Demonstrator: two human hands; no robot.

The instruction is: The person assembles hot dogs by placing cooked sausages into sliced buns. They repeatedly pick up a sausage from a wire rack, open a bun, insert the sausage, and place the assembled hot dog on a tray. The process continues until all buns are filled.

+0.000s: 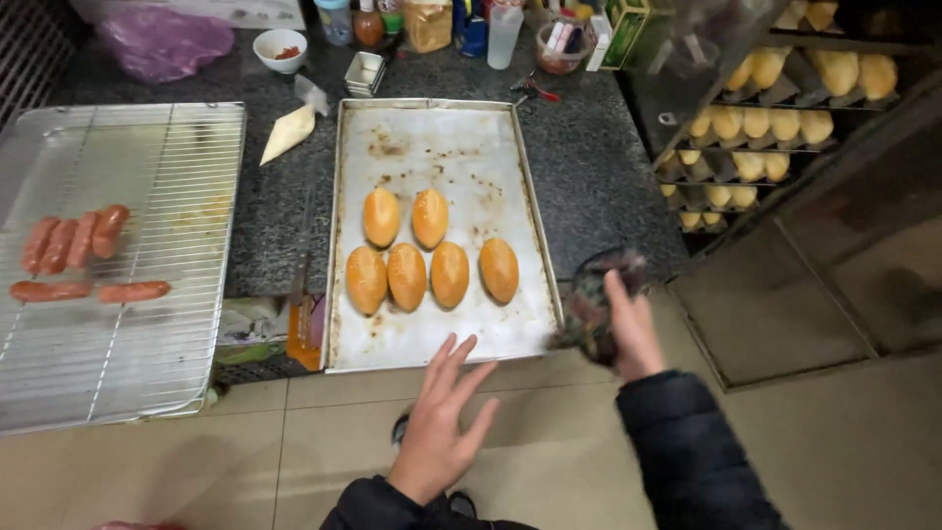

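Baking tray (442,344) lies on the dark stone worktop (599,177) with its long axis running away from the person, its near short edge jutting over the worktop's front. Six golden buns (430,257) sit on it in two rows. From the head view, the left hand (439,432) hovers just short of that near edge, fingers (453,361) spread and released, grasping nothing, pointing toward the tray. The right hand (613,319) is at the tray's near right corner, clenched around a dark patterned cloth (592,299), possibly an oven mitt; the blur makes it hard to tell whether cloth and rim touch. Sausages (74,240) rest on a wire rack (147,324) to the left.
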